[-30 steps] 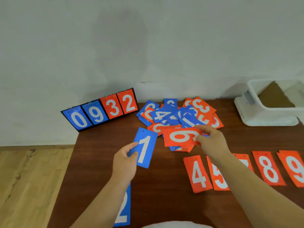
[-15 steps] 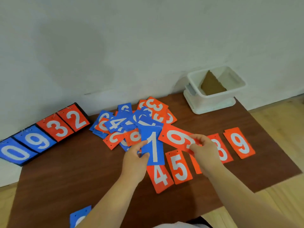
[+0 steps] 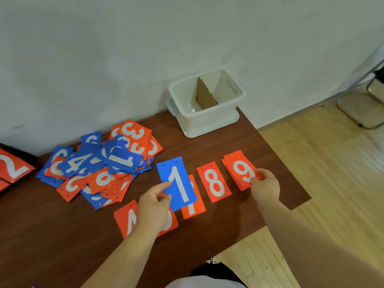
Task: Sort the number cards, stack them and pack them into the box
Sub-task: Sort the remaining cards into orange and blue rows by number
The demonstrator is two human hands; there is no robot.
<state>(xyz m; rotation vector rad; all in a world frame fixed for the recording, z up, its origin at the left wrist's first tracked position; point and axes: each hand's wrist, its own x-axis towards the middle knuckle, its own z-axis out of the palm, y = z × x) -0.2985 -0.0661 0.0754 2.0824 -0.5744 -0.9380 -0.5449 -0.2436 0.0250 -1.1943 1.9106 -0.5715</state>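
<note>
My left hand [image 3: 152, 206] pinches a blue card marked 1 [image 3: 176, 182] and holds it above the row of red cards. My right hand [image 3: 265, 187] pinches a red 9 card [image 3: 241, 170] lying on another red 9 card at the row's right end. The row on the table has a red 8 [image 3: 214, 181], a red 7 [image 3: 194, 208] partly under the blue 1, and a red 4 [image 3: 125, 220] and another red card partly hidden by my left hand. A mixed pile of blue and red cards [image 3: 99, 165] lies to the left. The white box [image 3: 205, 104] stands at the back.
A cardboard divider [image 3: 204, 95] stands inside the box. A flip scoreboard showing a red 2 [image 3: 12, 167] sits at the far left edge. The brown table [image 3: 62, 235] ends just right of the 9 cards; wooden floor and a chair leg [image 3: 361, 113] lie beyond.
My right hand carried the red 9 card rightwards from the pile and set it on the 9 at the row's end. My left hand, holding the blue 1, moved right with it as my view turned right.
</note>
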